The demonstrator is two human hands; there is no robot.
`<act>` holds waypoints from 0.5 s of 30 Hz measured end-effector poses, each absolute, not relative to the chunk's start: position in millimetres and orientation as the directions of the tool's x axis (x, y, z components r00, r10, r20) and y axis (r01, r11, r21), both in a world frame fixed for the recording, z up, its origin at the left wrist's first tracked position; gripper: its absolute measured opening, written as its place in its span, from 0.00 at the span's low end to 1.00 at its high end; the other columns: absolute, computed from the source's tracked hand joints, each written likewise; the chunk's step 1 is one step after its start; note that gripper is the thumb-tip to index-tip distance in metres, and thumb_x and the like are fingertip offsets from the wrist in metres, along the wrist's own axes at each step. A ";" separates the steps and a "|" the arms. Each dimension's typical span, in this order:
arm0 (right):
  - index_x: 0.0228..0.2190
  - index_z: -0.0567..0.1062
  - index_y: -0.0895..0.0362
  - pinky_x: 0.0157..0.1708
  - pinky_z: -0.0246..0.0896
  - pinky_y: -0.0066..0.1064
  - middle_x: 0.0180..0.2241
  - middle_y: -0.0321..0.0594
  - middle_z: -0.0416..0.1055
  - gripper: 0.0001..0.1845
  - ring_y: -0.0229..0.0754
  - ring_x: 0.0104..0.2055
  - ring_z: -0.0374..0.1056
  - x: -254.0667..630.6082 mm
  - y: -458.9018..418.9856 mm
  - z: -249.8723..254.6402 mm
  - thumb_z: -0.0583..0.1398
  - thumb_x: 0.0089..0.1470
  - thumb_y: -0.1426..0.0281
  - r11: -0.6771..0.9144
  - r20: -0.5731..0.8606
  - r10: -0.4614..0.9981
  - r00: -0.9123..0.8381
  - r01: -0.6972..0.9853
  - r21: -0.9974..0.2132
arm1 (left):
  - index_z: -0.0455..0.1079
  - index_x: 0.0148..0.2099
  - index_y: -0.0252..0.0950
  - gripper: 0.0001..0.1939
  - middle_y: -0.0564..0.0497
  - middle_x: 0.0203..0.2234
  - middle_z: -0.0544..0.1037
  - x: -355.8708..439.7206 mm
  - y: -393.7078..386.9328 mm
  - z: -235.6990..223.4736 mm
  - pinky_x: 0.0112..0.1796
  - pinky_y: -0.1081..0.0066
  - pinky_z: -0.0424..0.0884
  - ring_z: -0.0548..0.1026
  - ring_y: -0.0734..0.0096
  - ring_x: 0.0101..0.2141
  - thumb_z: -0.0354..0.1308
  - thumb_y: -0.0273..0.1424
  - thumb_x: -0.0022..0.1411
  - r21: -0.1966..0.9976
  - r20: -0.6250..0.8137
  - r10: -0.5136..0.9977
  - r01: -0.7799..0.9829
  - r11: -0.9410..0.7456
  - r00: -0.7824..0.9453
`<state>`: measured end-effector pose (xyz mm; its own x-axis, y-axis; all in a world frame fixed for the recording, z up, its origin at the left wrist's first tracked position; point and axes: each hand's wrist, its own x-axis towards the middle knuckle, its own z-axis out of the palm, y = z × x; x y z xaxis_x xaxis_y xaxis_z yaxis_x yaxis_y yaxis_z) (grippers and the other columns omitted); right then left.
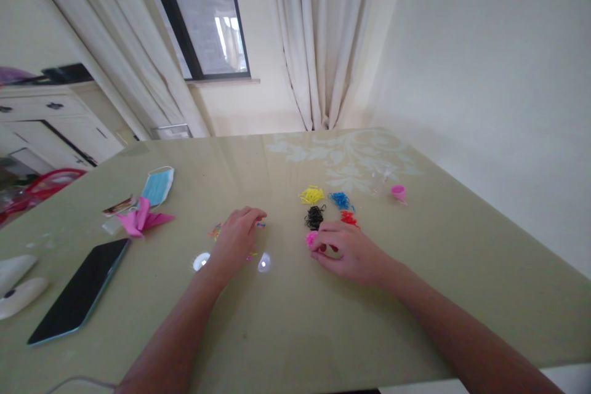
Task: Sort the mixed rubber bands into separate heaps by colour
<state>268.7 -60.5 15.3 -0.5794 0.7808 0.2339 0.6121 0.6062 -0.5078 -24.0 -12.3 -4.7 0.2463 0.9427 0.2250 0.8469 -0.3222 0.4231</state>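
Note:
My left hand [237,236] rests over a loose mix of small coloured rubber bands [215,231], hiding most of them. Its fingers are loosely bent and apart, with no held thing visible. At the pink pile of rubber bands [311,238], my right hand [342,247] has its thumb and fingertips brought together; anything between them is too small to tell. Beyond it lie separate piles of black rubber bands [314,217], red rubber bands [349,218], yellow rubber bands [311,195] and blue rubber bands [340,200].
On the left lie a phone [82,291], a pink folded paper shape [143,219], a blue face mask [158,187] and a white earbud case [18,283]. A small pink cup-like piece [399,192] and a clear plastic piece [381,175] stand at the right. Light reflections mark the tabletop [286,326].

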 end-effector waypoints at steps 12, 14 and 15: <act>0.34 0.81 0.55 0.37 0.60 0.30 0.36 0.39 0.76 0.04 0.40 0.35 0.71 267.9 -60.7 14.3 0.66 0.63 0.72 0.612 0.245 0.778 -0.578 0.609 -0.505 | 0.82 0.49 0.41 0.28 0.46 0.42 0.82 -24.6 -13.6 -8.7 0.51 0.61 0.72 0.77 0.59 0.46 0.47 0.14 0.61 0.390 0.176 0.944 0.860 -0.328 0.279; 0.34 0.81 0.55 0.37 0.60 0.31 0.37 0.39 0.77 0.04 0.41 0.36 0.71 268.1 -60.8 14.1 0.65 0.64 0.72 0.611 0.244 0.779 -0.577 0.612 -0.502 | 0.82 0.49 0.41 0.28 0.46 0.42 0.82 -24.6 -13.4 -8.0 0.51 0.61 0.72 0.77 0.59 0.45 0.46 0.14 0.60 0.406 0.176 0.943 0.852 -0.330 0.282; 0.35 0.81 0.55 0.37 0.60 0.31 0.37 0.39 0.77 0.04 0.41 0.36 0.71 268.2 -60.7 14.0 0.65 0.64 0.72 0.611 0.242 0.779 -0.578 0.613 -0.501 | 0.83 0.49 0.41 0.28 0.46 0.41 0.82 -24.5 -13.3 -7.3 0.51 0.61 0.72 0.77 0.59 0.45 0.46 0.14 0.60 0.417 0.175 0.943 0.847 -0.330 0.282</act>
<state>268.2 -60.7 14.0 -0.5784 0.7790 0.2422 0.6132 0.6110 -0.5007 -24.5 -13.3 -7.3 0.2819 0.9434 0.1748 0.8468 -0.3303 0.4170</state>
